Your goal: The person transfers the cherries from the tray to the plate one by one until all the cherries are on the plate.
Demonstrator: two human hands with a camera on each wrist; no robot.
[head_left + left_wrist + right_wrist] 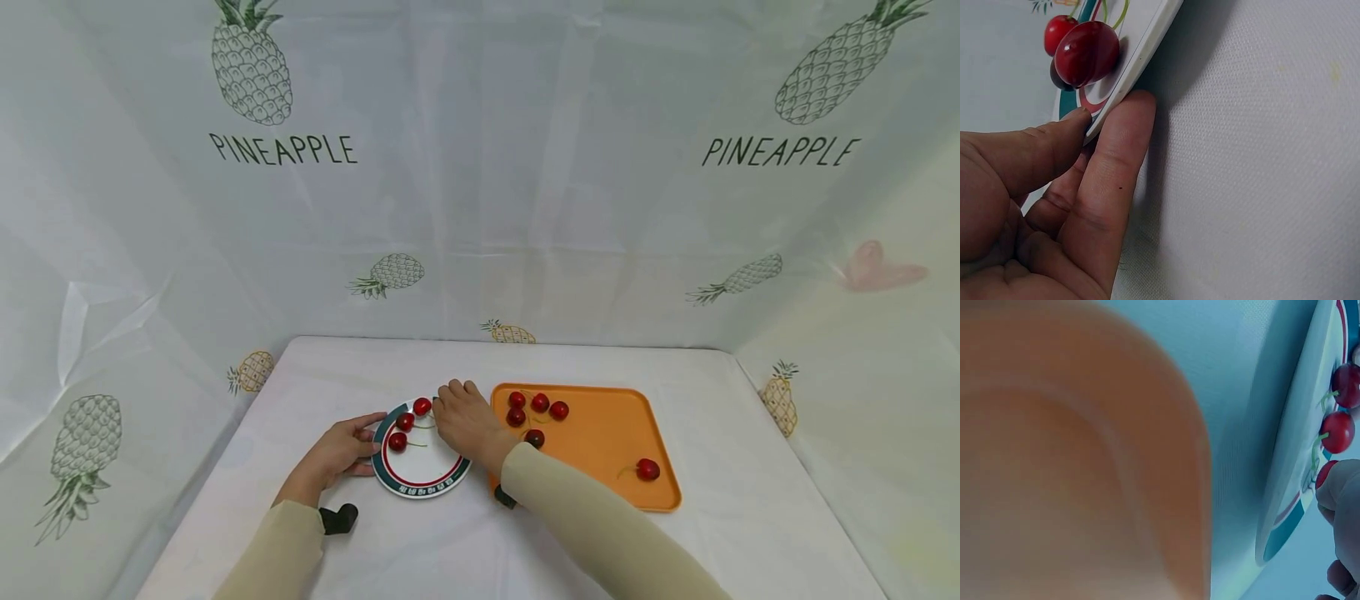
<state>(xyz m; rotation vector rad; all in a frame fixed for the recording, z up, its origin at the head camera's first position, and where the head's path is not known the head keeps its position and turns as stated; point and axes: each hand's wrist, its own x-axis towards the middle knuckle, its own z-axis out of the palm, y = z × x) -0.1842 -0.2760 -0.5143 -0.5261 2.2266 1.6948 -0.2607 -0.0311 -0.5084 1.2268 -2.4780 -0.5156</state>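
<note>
A white plate (pixel 431 465) with a teal and red rim stands on the left part of the table. My left hand (pixel 337 450) pinches its left edge, thumb (pixel 1054 147) on top and fingers below. Three red cherries with green stems, one of them a dark red cherry (pixel 397 442), lie along the plate's left and far side. Over the far right part of the plate is my right hand (pixel 467 421). Its fingertips pinch another red cherry (pixel 1324 474), mostly hidden behind them in the right wrist view.
An orange tray (pixel 600 429) lies right of the plate. Several cherries gather at its left side, such as a red cherry (pixel 558 410), and a lone cherry (pixel 647 469) lies near its right edge. The right forearm crosses the tray's near left corner. A white cloth (pixel 750 517) covers the table.
</note>
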